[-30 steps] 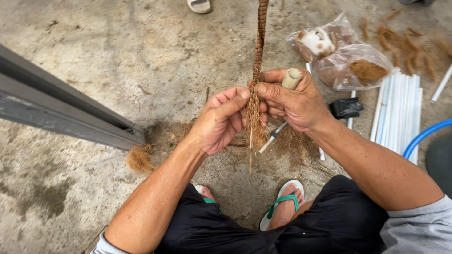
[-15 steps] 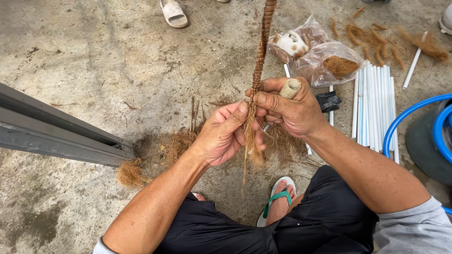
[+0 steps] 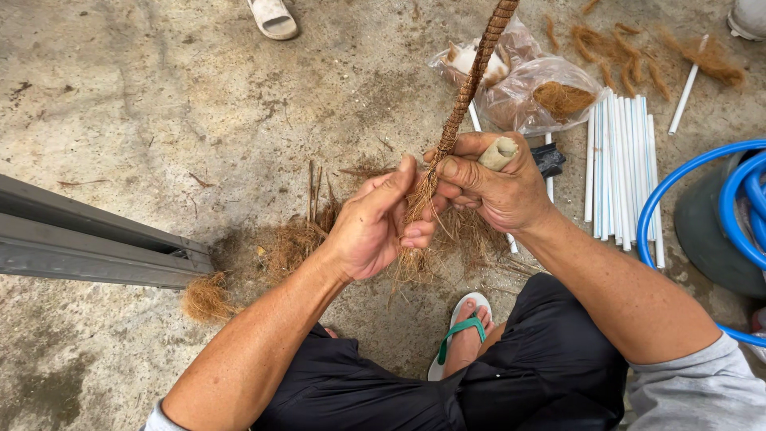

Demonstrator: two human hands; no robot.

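Observation:
A brown braided coir rope (image 3: 471, 80) runs from the top of the view down to my hands. My right hand (image 3: 495, 187) pinches the rope where the braid ends and also holds a short pale stick (image 3: 499, 152) against the palm. My left hand (image 3: 375, 223) grips the loose fibre tail (image 3: 415, 255) that hangs below the braid. The two hands touch at the fingertips. Loose coir fibre (image 3: 295, 243) lies on the concrete under them.
A grey metal rail (image 3: 88, 243) lies at left. Clear plastic bags of fibre (image 3: 542, 92), white tubes (image 3: 622, 172), a blue hose (image 3: 742, 207) and a black tool (image 3: 550, 160) lie at right. A pale sandal (image 3: 271, 16) is at the top. My foot in a green-strapped sandal (image 3: 463, 339) is below.
The camera view has shifted, so the scene sits lower and to the left. My hands stay on the rope; the left fingers have closed further around the loose fibre tail.

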